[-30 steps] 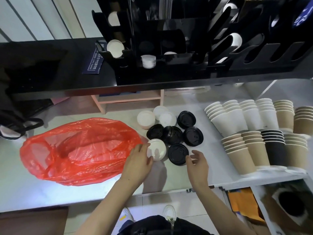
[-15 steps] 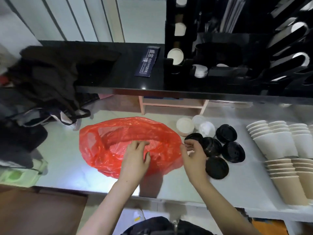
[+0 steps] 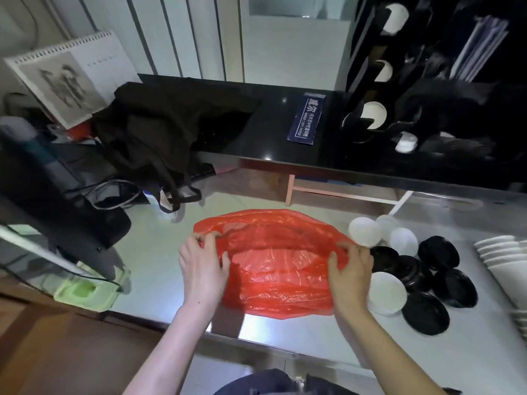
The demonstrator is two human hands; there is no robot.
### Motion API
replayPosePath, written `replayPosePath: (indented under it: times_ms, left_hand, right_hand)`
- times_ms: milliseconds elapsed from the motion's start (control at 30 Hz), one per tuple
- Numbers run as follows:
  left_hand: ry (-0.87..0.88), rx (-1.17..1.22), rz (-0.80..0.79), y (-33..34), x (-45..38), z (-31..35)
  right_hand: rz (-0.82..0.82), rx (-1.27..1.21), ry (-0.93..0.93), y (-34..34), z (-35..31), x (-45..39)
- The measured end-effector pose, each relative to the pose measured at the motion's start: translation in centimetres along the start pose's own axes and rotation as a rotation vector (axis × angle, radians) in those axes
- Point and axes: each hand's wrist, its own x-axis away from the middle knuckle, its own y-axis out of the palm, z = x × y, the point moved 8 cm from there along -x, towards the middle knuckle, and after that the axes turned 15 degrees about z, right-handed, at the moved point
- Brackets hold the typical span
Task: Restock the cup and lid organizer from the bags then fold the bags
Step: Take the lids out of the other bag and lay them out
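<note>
A red plastic bag (image 3: 273,260) lies flattened on the steel counter (image 3: 154,252) in front of me. My left hand (image 3: 202,260) pinches its left edge and my right hand (image 3: 349,266) grips its right edge. Black lids (image 3: 453,283) and white lids (image 3: 386,292) lie in a loose cluster just right of the bag. Stacks of white paper cups (image 3: 504,255) show at the right edge. The black cup and lid organizer (image 3: 427,81) stands on the black shelf at the upper right, with white lids in some slots.
A black upper shelf (image 3: 285,138) overhangs the counter, with a blue label (image 3: 306,118) on it. Dark bags and clothing (image 3: 159,132) pile up at the left, below a spiral calendar (image 3: 71,75). A green wet-wipe pack (image 3: 85,289) lies at the counter's left front.
My view swung left. Both hands left the lids and took hold of the red bag's two sides; the bag lies flatter and spread wider than before.
</note>
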Motion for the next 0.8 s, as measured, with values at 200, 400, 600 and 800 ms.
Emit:
replayPosePath:
  times_ms: [200, 400, 600, 800]
  left_hand:
    - [0.205, -0.099, -0.223, 4.1, 0.3, -0.7]
    - [0.181, -0.284, -0.508, 8.1, 0.9, -4.3]
    - [0.138, -0.305, -0.644, 9.5, 2.0, -5.9]
    - [0.143, -0.217, -0.576, 9.0, 1.8, -5.2]
  right_hand:
    - [-0.235, 0.247, -0.107, 3.8, 0.8, 0.7]
    - [-0.443, 0.689, -0.217, 6.1, 3.0, 1.3]
    - [-0.612, 0.761, -0.249, 7.6, 4.2, 3.3]
    - [-0.625, 0.512, -0.193, 7.5, 3.0, 4.2]
